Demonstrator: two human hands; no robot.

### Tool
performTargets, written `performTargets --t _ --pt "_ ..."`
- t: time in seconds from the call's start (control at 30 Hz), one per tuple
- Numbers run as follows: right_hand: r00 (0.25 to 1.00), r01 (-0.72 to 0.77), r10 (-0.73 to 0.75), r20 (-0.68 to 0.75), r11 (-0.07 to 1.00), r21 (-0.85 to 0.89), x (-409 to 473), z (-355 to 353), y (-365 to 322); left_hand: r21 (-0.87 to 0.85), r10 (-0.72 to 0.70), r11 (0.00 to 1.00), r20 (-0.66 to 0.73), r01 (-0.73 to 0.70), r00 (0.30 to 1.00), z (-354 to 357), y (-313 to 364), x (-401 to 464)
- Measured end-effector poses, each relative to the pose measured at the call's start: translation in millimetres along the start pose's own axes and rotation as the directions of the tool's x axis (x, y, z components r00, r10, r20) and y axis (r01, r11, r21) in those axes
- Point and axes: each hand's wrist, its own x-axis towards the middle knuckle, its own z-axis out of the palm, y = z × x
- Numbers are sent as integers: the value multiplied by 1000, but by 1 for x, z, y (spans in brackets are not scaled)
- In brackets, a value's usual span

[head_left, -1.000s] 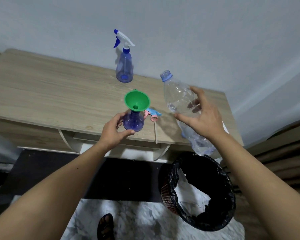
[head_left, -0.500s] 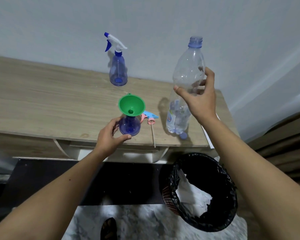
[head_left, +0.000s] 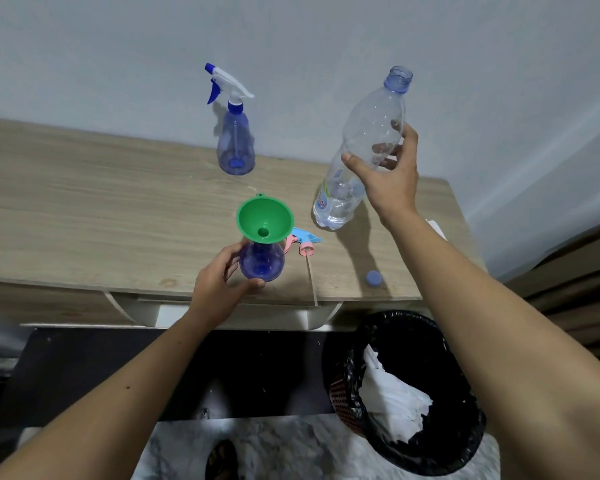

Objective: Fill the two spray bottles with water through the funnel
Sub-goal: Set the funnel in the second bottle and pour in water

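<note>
A green funnel point(head_left: 264, 220) sits in the neck of a blue spray bottle point(head_left: 262, 263) near the table's front edge. My left hand point(head_left: 222, 289) curls round that bottle's lower body. Its pink and blue spray head point(head_left: 303, 241) lies on the table just to the right. A second blue spray bottle point(head_left: 235, 147) with its white trigger head on stands at the back by the wall. My right hand point(head_left: 388, 178) grips a clear, uncapped water bottle point(head_left: 361, 150), upright above the table, with a little water at its bottom.
A blue bottle cap point(head_left: 374, 278) lies near the front right of the wooden table point(head_left: 84, 209). Below the table's right end stands a bin with a black liner point(head_left: 406, 393) holding white paper. A foot point(head_left: 222, 459) shows on the marbled floor.
My right hand has raised the water bottle from low beside the table's right end to upright above the table. The blue cap is now in sight. My left hand stays on the funnel bottle.
</note>
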Motion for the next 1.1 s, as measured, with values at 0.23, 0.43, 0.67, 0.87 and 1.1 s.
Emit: performTargets --t 0.23,0.43,0.67,0.87,1.1 --pt "999 -28 27 25 999 41 5 4 18 43 44 998 12 -44 999 -2 -3 0" --pt "994 -25 22 102 999 31 7 5 19 64 58 996 0 -58 998 -2 -4 0" --pt "992 -62 58 113 997 34 9 5 20 74 68 995 5 -69 998 -2 -6 1" --pt "991 -62 59 122 998 26 8 3 19 44 46 998 7 -46 999 -1 -5 0" --pt "990 -102 95 103 993 67 -4 -3 27 5 16 1000 12 -16 1000 -1 -4 0"
